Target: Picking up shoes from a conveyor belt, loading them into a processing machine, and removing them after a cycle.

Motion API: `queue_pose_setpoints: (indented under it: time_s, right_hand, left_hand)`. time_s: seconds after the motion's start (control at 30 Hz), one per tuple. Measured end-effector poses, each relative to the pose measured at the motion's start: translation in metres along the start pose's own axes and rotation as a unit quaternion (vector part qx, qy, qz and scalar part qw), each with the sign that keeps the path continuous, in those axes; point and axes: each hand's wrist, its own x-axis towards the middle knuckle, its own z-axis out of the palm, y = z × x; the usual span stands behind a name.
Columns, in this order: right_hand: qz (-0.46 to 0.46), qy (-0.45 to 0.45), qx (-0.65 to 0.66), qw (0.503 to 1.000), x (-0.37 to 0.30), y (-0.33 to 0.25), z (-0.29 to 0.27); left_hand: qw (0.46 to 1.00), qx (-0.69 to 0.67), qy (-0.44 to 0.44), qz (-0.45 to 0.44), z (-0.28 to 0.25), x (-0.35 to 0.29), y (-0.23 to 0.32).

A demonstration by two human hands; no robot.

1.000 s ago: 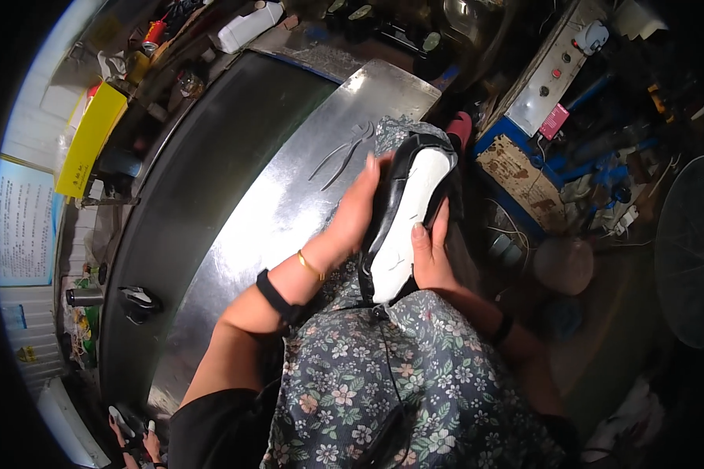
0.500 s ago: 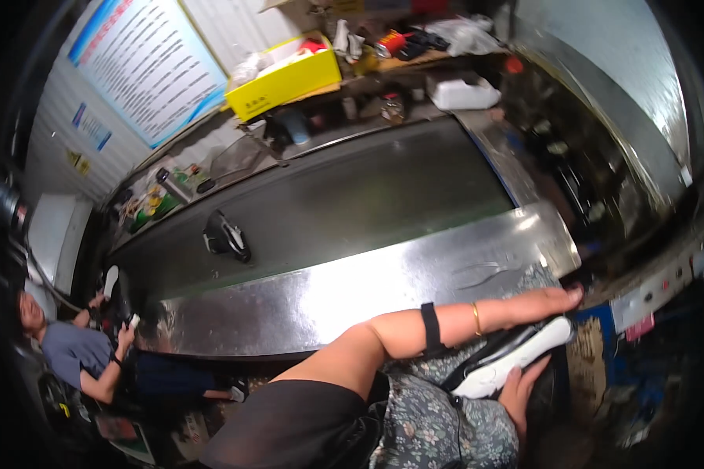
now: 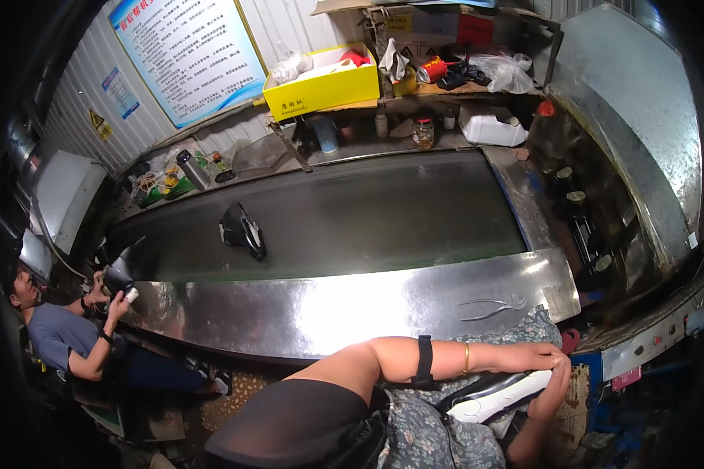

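A black shoe with a white underside (image 3: 501,397) lies across my lap, underside up, on a floral apron (image 3: 438,439). My left arm, with a black band and a gold bracelet, reaches over it to the right. At the shoe's right end my left hand (image 3: 533,357) is closed, its fingers bent against the edge. My right hand (image 3: 550,395) wraps the same end from the right, fingertips meeting those of the left. What lies between the fingertips is hidden. Pliers (image 3: 491,307) rest on the metal ledge (image 3: 266,313) just beyond my hands.
A dark conveyor belt (image 3: 383,211) runs behind the ledge, carrying another black shoe (image 3: 242,230). At the left a person (image 3: 70,344) holds a dark shoe piece. Beyond the belt stand a yellow box (image 3: 321,95), a jar (image 3: 423,134) and a white jug (image 3: 493,129). A control panel (image 3: 655,344) is at right.
My right hand has moved up from the shoe's lower side to its right end, meeting my left hand. My left fingers, stretched out before, are now bent. The view has shifted.
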Motion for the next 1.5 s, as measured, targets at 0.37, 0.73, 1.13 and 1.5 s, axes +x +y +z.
queue_pose_setpoints:
  time_s: [0.37, 0.73, 1.13, 1.5]
  right_hand:
    - [-0.042, -0.006, -0.059, 0.997, -0.018, -0.005, 0.002]
    - [-0.026, -0.076, 0.126, 0.989, -0.023, -0.026, 0.012]
    - [-0.006, -0.010, 0.279, 0.960, -0.078, -0.073, -0.057]
    - [-0.064, 0.166, -0.242, 0.954, -0.220, 0.113, -0.118]
  left_hand:
    - [0.987, 0.152, 0.031, 0.052, 0.002, -0.008, 0.006]
    - [0.992, 0.084, -0.055, 0.075, -0.010, -0.051, 0.018]
    - [0.915, 0.277, -0.222, 0.191, 0.077, -0.056, 0.075]
    - [0.756, 0.618, 0.207, 0.054, -0.105, -0.037, -0.047]
